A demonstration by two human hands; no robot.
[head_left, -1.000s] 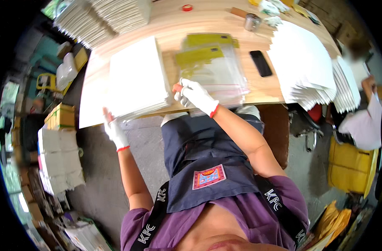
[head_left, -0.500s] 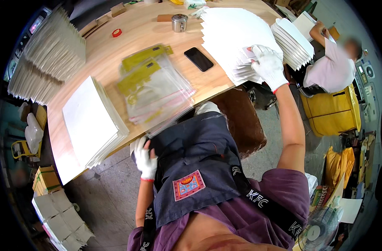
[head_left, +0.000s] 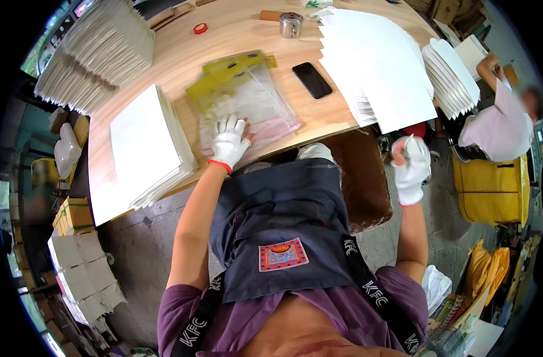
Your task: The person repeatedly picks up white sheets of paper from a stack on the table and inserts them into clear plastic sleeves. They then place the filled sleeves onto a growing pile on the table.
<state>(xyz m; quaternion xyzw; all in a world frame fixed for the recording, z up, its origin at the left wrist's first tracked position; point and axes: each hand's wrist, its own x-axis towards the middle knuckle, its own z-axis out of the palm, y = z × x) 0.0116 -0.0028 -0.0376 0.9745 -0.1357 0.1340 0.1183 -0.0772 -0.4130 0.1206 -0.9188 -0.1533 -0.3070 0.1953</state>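
My left hand, in a white knit glove with a red cuff, rests on the clear plastic bags near the table edge. Its fingers are spread and stretched out. The bags have olive-green printed tops and lie overlapping. Beyond the front edge of the table, my gloved right hand hangs in the air with its fingers curled in. Whether anything is inside them I cannot make out. Above it, a white sheet juts over the table edge from the fanned stack of white card sheets.
A black phone and a metal cup are on the wooden table. White sheets are stacked at left, with tall piles behind. A brown bin stands below. A person sits at right.
My left hand has come up from beside the apron onto the bags. The right hand has left the fanned stack and moved down past the edge; one sheet there now sticks out.
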